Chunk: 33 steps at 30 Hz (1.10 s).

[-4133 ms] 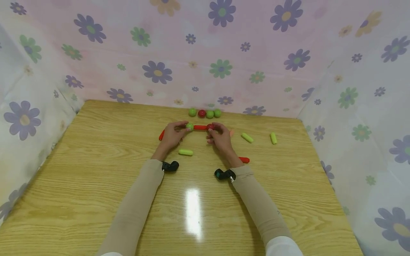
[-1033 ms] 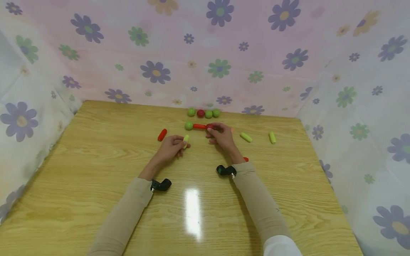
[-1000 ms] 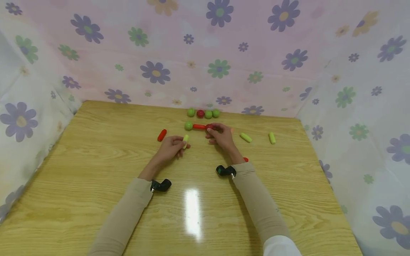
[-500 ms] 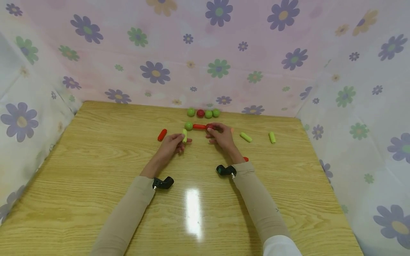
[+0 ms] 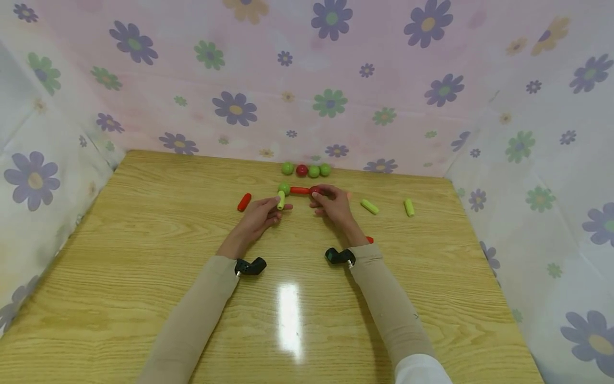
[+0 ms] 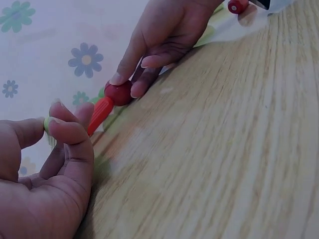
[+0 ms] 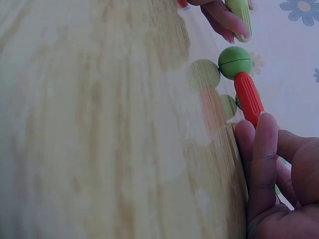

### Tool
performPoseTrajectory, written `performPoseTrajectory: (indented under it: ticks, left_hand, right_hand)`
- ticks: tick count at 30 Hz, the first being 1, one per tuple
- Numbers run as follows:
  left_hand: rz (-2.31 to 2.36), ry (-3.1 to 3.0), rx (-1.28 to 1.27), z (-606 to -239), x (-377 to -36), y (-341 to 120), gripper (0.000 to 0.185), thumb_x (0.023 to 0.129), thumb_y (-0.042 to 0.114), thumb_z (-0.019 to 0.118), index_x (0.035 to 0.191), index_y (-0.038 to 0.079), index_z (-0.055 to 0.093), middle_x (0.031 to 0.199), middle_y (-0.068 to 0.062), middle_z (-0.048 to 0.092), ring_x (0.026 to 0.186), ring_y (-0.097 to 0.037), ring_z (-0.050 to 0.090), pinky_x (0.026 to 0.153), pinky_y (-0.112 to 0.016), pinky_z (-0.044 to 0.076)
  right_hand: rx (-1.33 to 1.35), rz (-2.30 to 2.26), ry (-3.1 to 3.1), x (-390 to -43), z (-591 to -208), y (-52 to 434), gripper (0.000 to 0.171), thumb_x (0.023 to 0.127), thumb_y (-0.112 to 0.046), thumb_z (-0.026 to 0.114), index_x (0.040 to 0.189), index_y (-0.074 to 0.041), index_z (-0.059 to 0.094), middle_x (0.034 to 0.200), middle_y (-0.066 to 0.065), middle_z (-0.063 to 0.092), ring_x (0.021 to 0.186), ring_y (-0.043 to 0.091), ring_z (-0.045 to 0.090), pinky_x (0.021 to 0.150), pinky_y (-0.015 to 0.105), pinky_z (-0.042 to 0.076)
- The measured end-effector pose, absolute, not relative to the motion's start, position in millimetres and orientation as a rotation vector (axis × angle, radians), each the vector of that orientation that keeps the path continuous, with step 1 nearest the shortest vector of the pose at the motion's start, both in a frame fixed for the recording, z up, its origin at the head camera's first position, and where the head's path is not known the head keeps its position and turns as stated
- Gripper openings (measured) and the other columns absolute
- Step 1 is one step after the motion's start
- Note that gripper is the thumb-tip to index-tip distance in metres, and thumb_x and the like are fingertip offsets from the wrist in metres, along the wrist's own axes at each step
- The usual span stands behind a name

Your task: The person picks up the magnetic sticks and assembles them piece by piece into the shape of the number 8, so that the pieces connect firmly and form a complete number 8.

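Note:
My left hand [image 5: 258,216] pinches a yellow-green ribbed rod [image 5: 281,200] between thumb and fingers. In the head view this rod overlaps the near side of a green ball [image 5: 285,188]; the right wrist view shows its end just above the green ball [image 7: 235,62]. A red ribbed rod [image 5: 300,190] joins that ball to a dark red ball [image 6: 118,93]. Thumb and fingers of my right hand [image 5: 334,206] hold the dark red ball, partly covering it. The joined piece lies across the table top.
Behind, a row of several balls includes a dark red ball [image 5: 301,170] and a green ball [image 5: 287,168]. A loose red rod [image 5: 244,202] lies left; yellow-green rods [image 5: 370,206] lie right. Another red rod [image 5: 370,240] is partly behind the right wrist. A flowered cloth [image 5: 268,106] hangs behind the table.
My left hand let go of the green ball, picked the yellow-green rod off the table, turned it and brought it forward to the green ball. My right hand stays on the dark red ball.

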<state>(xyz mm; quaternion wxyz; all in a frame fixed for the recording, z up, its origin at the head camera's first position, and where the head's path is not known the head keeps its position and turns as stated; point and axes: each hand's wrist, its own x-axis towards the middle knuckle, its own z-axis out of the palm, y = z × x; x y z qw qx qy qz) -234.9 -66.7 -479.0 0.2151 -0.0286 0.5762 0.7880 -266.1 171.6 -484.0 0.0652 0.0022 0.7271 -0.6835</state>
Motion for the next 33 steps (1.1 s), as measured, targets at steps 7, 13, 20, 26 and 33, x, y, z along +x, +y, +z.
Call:
performPoseTrajectory:
  ticks: [7,13,20,26,33]
  left_hand:
    - [2.202,1.541,-0.125,-478.4,-239.5,-62.1,0.048,0.110,0.028,0.047,0.146,-0.004,0.046,0.102,-0.001,0.075,0.074,-0.006,0.054,0.062,-0.017,0.044]
    - [2.218,1.500,-0.130,-477.7,-241.2,-61.8,0.049,0.111,0.028,0.045,0.148,-0.005,0.043,0.099,-0.001,0.075,0.071,-0.007,0.053,0.061,-0.017,0.043]
    - [2.237,1.479,-0.125,-478.8,-242.9,-61.6,0.051,0.111,0.028,0.044,0.150,-0.004,0.040,0.100,-0.001,0.075,0.070,-0.006,0.053,0.060,-0.017,0.043]
    - [2.245,1.462,-0.137,-479.6,-243.3,-62.3,0.051,0.111,0.029,0.044,0.150,-0.003,0.040,0.101,-0.002,0.075,0.071,-0.007,0.053,0.061,-0.017,0.043]
    - [2.256,1.430,-0.132,-478.6,-243.4,-62.8,0.050,0.112,0.029,0.042,0.150,-0.002,0.040,0.099,-0.001,0.076,0.071,-0.007,0.054,0.060,-0.016,0.045]
  right_hand:
    - [-0.019,-2.067,2.183,-265.9,-483.6,172.3,0.039,0.102,-0.015,0.063,0.137,0.001,0.058,0.115,0.014,0.063,0.078,0.013,0.072,0.061,0.022,0.058]
    - [-0.030,-2.079,2.168,-265.7,-482.3,172.2,0.039,0.102,-0.015,0.063,0.137,0.001,0.058,0.115,0.014,0.063,0.081,0.016,0.073,0.061,0.022,0.058]
    - [-0.021,-2.083,2.178,-266.0,-482.4,171.9,0.036,0.102,-0.013,0.064,0.134,0.001,0.059,0.110,0.010,0.063,0.078,0.014,0.072,0.060,0.022,0.058]
    - [-0.038,-2.082,2.175,-266.0,-483.0,172.0,0.037,0.102,-0.013,0.063,0.135,0.002,0.058,0.112,0.012,0.063,0.077,0.012,0.072,0.061,0.022,0.058]
    - [-0.044,-2.079,2.172,-264.9,-481.7,171.8,0.039,0.102,-0.014,0.063,0.137,0.002,0.058,0.113,0.014,0.062,0.078,0.013,0.072,0.061,0.021,0.058]
